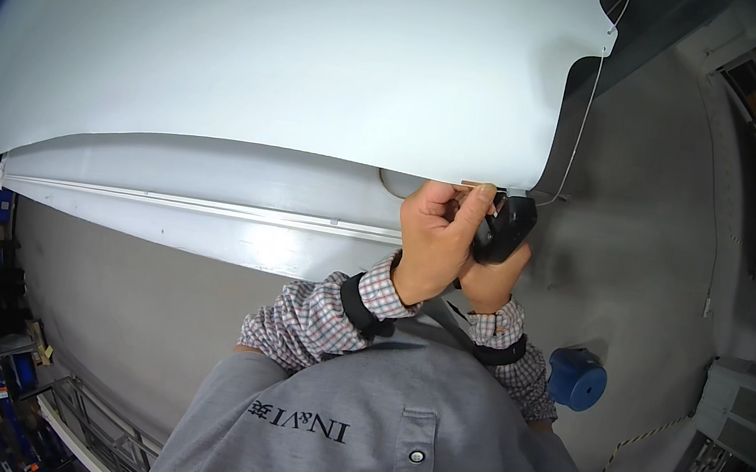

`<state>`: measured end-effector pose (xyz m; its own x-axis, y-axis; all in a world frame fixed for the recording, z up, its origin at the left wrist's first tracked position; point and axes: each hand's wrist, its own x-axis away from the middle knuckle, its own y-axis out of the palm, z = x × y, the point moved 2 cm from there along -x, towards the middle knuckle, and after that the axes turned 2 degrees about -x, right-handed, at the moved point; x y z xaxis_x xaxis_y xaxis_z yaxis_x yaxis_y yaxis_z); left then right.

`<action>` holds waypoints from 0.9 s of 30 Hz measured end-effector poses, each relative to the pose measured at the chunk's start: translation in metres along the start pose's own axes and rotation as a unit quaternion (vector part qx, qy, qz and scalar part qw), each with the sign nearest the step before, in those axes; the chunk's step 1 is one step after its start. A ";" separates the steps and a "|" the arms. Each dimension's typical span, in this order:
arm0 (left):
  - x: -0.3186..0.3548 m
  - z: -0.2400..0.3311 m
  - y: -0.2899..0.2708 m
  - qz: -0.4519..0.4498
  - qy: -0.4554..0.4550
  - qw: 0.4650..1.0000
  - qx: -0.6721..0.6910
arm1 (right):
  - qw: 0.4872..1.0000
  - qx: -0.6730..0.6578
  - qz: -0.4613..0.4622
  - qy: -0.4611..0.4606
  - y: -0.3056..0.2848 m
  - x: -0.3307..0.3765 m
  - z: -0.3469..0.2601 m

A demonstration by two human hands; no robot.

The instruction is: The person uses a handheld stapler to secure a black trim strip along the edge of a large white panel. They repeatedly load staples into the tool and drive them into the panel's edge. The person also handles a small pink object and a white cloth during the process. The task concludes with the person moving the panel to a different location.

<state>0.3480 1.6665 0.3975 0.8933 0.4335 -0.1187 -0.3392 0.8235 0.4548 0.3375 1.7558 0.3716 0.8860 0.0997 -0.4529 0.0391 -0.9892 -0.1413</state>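
Note:
A large white sheet (306, 55) fills the upper part of the head view, its near edge just beyond my hands. At its near right corner my left hand (438, 239) is closed, with thumb and fingertips pinching a thin brown strip (478, 185) along that edge. My right hand (494, 282) is wrapped round a black handheld tool (506, 230) from below, its fingers largely hidden behind it. The tool's upper end meets the sheet's corner; its exact kind cannot be made out. A thin pale cord (586, 120) runs down the sheet's right side towards the tool.
Under the sheet a long white beam (236, 229) with a raised rail reaches left. A blue round stool (577, 379) stands on the grey floor to my right. Beyond it is a pale cabinet (746, 411). Shelves and a metal railing (99, 433) line the left.

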 end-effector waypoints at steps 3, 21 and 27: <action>0.001 0.000 0.001 -0.001 0.000 1.000 0.008 | 1.000 -0.006 0.004 0.000 0.000 0.000 0.001; -0.010 0.006 0.000 -0.001 0.005 1.000 -0.011 | 0.997 0.009 -0.037 0.060 -0.004 -0.010 -0.004; -0.037 -0.004 -0.018 0.009 -0.127 0.990 0.058 | 0.989 -0.045 -0.072 0.122 -0.002 0.001 0.000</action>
<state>0.3194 1.6374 0.3902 0.9377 0.3296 0.1099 -0.3330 0.7625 0.5546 0.3381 1.7581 0.3716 0.9529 0.2214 -0.2073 0.2036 -0.9735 -0.1043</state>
